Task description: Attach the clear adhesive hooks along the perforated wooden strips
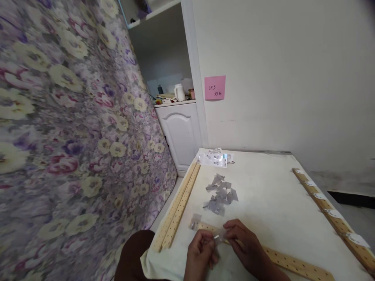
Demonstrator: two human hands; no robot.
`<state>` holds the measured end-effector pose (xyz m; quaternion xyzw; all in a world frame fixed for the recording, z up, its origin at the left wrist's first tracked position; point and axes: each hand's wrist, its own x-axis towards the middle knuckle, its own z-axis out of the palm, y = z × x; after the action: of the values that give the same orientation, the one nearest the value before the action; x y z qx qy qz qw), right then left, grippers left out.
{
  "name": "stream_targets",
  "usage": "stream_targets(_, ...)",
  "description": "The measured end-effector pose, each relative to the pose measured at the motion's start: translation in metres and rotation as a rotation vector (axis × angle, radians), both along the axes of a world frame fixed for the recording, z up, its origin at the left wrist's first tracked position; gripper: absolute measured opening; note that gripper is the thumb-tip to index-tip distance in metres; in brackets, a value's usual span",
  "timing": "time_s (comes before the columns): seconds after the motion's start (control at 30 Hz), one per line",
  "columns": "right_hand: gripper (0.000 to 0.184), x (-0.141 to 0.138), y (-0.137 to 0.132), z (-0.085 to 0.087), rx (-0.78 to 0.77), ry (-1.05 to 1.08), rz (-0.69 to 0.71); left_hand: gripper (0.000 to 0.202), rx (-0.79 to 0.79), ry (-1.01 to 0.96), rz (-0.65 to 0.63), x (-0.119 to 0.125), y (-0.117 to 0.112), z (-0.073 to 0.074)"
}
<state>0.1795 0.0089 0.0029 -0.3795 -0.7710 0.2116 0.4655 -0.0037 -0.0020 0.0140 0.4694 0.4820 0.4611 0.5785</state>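
Note:
Close together above a perforated wooden strip [293, 262], my two hands meet over a small clear plastic bag [220, 235]. My left hand [201, 253] has its fingers curled and pinches the near side of the bag, where a small whitish piece shows at the fingertips. On the other side, my right hand [246, 244] grips the bag between thumb and fingers. What the bag holds is too small to make out. Another small clear bag [195, 221] with metal bits lies at the strip's far left end.
Several small bags of hardware [221, 195] lie in a pile mid-table. Two perforated wooden strips [179, 207] run along the left edge. A wooden strip with white discs [331, 212] lies along the right. Flat packaging [213, 158] rests at the back. A floral curtain [88, 136] hangs left.

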Motion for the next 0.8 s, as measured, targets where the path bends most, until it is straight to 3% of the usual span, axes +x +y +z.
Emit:
stream_targets(0.17,0.024,-0.006,-0.001,-0.003,-0.069,-0.023,-0.011,0.033,-0.004,0.090,0.040,-0.001,-0.001,-0.014)
stream_targets(0.33,0.026,-0.011,0.000,-0.003,-0.113,-0.026,-0.025,0.024,0.132,0.267,0.116,-0.005,-0.006,-0.024)
stream_targets(0.5,0.022,-0.015,0.012,-0.004,-0.109,-0.043,-0.054,0.020,0.278,0.472,0.194,-0.004,-0.006,-0.023)
stream_targets(0.8,0.024,-0.030,0.038,-0.011,-0.059,-0.053,-0.055,0.021,0.195,0.517,0.176,-0.001,0.003,-0.018)
